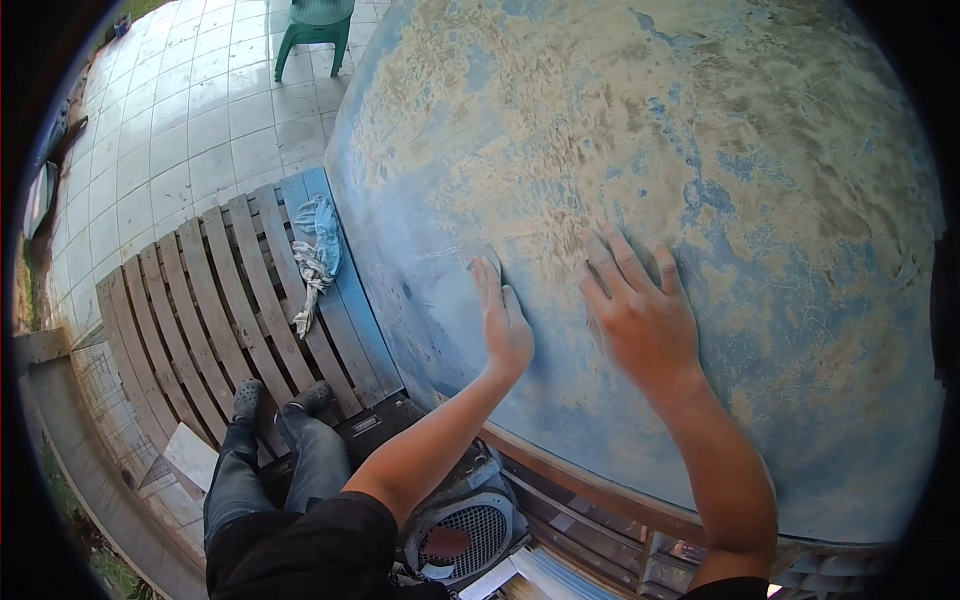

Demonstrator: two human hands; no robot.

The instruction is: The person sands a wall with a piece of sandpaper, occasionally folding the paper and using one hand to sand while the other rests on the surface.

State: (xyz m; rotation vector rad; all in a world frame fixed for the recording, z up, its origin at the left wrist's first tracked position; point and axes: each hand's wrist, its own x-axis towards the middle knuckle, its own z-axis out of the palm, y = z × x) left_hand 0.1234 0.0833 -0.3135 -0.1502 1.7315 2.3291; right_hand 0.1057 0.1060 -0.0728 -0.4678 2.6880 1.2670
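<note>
A large, smooth-edged panel [620,420] with blue paint and patchy tan-brown areas fills the middle and right of the view. My right hand [640,320] lies palm down on it, fingers spread over a tan patch. To its left, my left hand [505,320] rests side-on against the bluer part, its fingers stretched out and thumb apart. Whether anything lies under either palm is hidden. Beside the panel's left edge, a crumpled blue and white cloth [318,250] is on a slatted wooden pallet [215,290].
My feet in grey clogs [247,398] stand on the pallet. A green plastic chair [315,40] is on the tiled floor [165,130] at the back. Below my left arm sit a black case [372,428] and a round speaker-like grille [458,535]. Wooden slats run under the panel's near edge.
</note>
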